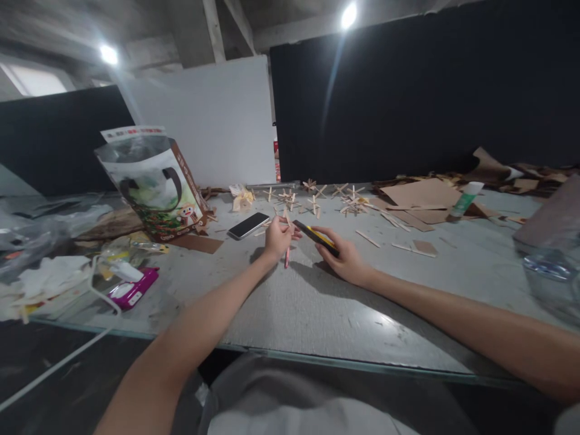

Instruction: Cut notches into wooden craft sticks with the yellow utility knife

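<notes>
My right hand point(343, 257) is closed around a black and yellow utility knife point(319, 237), its front end pointing toward my left hand. Just left of the knife tip, my left hand point(277, 239) pinches a small wooden stick point(287, 219) that stands up from the fingers. A thin pinkish-red item point(287, 258) shows below the left fingers; whether it is held or lies on the table I cannot tell. Close beyond the left hand lies a smartphone point(249, 225). Several crossed-stick pieces point(313, 206) stand farther back on the grey table point(290, 314).
At left stand a printed bag point(158, 187) and a purple device point(135, 289) with a white cable. Loose sticks point(367, 238), cardboard sheets point(419, 196) and a glue stick point(468, 199) lie to the right. A clear plastic container point(550, 275) sits at the right edge.
</notes>
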{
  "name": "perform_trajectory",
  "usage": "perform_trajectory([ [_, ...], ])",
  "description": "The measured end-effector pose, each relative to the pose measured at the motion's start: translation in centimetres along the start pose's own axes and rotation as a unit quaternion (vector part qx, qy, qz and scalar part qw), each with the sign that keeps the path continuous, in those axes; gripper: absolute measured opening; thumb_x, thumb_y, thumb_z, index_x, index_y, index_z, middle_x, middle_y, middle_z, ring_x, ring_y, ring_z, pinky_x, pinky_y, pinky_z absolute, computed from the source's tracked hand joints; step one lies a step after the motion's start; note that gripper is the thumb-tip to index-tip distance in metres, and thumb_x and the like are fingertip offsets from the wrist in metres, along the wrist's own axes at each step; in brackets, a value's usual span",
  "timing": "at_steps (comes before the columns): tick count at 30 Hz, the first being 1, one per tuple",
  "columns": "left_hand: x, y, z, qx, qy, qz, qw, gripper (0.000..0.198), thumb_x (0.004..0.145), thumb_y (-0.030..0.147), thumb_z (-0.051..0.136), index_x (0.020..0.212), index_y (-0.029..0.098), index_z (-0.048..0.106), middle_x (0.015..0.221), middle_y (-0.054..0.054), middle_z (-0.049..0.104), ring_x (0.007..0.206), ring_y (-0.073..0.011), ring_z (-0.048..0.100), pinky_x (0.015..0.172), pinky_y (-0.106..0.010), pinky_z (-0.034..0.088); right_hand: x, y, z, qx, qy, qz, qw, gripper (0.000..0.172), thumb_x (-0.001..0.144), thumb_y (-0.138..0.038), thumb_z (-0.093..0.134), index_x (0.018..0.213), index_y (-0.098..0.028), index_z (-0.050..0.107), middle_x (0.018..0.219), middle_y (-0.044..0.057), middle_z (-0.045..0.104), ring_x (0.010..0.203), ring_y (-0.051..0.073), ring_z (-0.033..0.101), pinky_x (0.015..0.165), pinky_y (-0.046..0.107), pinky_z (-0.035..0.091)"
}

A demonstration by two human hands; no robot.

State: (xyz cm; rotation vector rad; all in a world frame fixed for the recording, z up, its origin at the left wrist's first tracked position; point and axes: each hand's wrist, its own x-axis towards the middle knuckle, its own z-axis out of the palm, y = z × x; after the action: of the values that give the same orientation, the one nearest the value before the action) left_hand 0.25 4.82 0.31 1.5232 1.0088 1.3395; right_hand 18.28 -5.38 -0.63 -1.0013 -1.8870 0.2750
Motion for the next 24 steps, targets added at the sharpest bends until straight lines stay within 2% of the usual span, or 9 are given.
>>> perform_trajectory([
  [5,-1.3,0.0,1.3,-0.019,-0.029,-0.006,0.999,0.028,0.083,0.006,0.065,0.092,0.022,0.044,0.062,0.007,0.067,0.056,-0.0136,0.073,0.057,-0.022,0.060,-0.1,-0.1,0.0,0.007,-0.001,0.005,1.000,0.043,0.101,-0.035,0.050,0.141,-0.018,0.055,0.121,0.013,0.075,0.099,0.023,0.074,0.088,0.035,0.057],
  [9,-1.3,0.1,1.1,-0.031,-0.024,-0.017,0.999,0.030,0.083,0.008,0.067,0.093,0.022,0.043,0.064,0.007,0.068,0.057,-0.0147,0.074,0.058,-0.023,0.060,-0.1,-0.2,0.0,-0.001,-0.007,0.012,1.000,0.041,0.101,-0.036,0.050,0.138,-0.019,0.056,0.118,0.012,0.077,0.096,0.023,0.075,0.085,0.035,0.058],
  [15,-1.2,0.2,0.9,-0.042,-0.013,-0.028,0.999,0.033,0.085,0.012,0.071,0.094,0.022,0.041,0.069,0.002,0.072,0.060,-0.0173,0.076,0.059,-0.025,0.060,0.0,-0.1,0.0,-0.014,0.022,0.025,0.999,0.041,0.101,-0.036,0.050,0.136,-0.018,0.058,0.108,0.011,0.078,0.083,0.021,0.074,0.078,0.033,0.058],
  [19,-1.3,0.3,1.0,-0.043,-0.012,-0.028,0.999,0.034,0.086,0.010,0.070,0.095,0.022,0.040,0.066,0.004,0.071,0.058,-0.0165,0.075,0.059,-0.024,0.059,0.0,-0.1,0.0,-0.011,0.020,0.024,0.999,0.040,0.100,-0.036,0.050,0.135,-0.018,0.058,0.111,0.012,0.077,0.088,0.022,0.073,0.082,0.034,0.057],
  [24,-1.4,0.4,1.0,-0.047,-0.011,-0.032,0.998,0.031,0.090,0.012,0.068,0.095,0.023,0.039,0.065,0.005,0.070,0.059,-0.0158,0.076,0.059,-0.023,0.060,0.0,0.1,0.1,-0.010,0.023,0.033,0.999,0.039,0.101,-0.037,0.050,0.134,-0.019,0.058,0.108,0.011,0.078,0.083,0.021,0.073,0.077,0.032,0.057],
])
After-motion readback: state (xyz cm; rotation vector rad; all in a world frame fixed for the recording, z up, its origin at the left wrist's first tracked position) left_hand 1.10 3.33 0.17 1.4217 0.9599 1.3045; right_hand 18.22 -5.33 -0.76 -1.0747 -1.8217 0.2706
